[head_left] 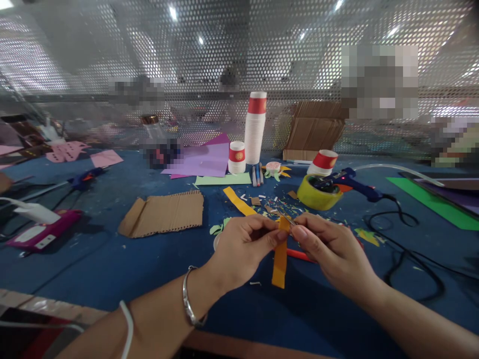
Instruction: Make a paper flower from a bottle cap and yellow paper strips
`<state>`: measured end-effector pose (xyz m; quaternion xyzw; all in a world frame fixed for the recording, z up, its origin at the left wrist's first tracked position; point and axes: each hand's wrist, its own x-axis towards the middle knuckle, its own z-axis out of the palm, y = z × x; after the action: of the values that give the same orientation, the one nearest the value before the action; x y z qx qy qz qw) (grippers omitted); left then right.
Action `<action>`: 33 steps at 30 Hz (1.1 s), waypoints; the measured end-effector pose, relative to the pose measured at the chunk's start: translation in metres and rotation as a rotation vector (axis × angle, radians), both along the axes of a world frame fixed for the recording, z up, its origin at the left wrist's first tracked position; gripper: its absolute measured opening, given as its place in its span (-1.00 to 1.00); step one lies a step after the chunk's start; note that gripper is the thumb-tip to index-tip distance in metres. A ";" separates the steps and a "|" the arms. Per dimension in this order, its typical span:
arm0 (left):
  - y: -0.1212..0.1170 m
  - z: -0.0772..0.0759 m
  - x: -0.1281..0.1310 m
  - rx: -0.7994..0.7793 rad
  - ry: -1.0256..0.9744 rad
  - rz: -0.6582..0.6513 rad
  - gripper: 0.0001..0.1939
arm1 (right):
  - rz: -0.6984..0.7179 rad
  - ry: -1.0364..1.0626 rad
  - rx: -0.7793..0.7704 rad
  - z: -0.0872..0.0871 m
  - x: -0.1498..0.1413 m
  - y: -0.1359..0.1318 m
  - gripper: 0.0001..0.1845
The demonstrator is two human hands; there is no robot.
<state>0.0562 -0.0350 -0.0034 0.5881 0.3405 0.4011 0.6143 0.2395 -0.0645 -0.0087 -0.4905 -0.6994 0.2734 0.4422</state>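
Orange paper strip hangs between both hands above the blue surface, its top end pinched and its lower end dangling free. Left hand is closed on the strip's top from one side, thumb and forefinger pressed together. Right hand is closed too, meeting it from the other side and gripping a thin metal tool, apparently small scissors, right at the pinch; I cannot tell if the blades are open. Just beyond the fingertips lie paper scraps and a second yellow strip. Farther past the right hand sit a tape roll and a glue gun. With fingertips so near the tool, a slip could nick a finger or tear the strip crooked, and the loose lower end may twist.
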 end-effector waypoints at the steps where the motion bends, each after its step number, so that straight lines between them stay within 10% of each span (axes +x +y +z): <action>1: 0.000 0.000 0.000 0.001 -0.003 0.000 -0.85 | 0.000 0.001 0.000 0.000 0.000 0.000 -0.54; 33: 0.002 0.002 -0.004 -0.169 0.023 -0.169 -0.81 | 0.001 0.066 -0.093 0.004 0.002 0.004 -0.59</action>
<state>0.0523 -0.0330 -0.0011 0.5654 0.3294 0.3111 0.6892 0.2414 -0.0607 -0.0044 -0.5008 -0.6712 0.3219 0.4417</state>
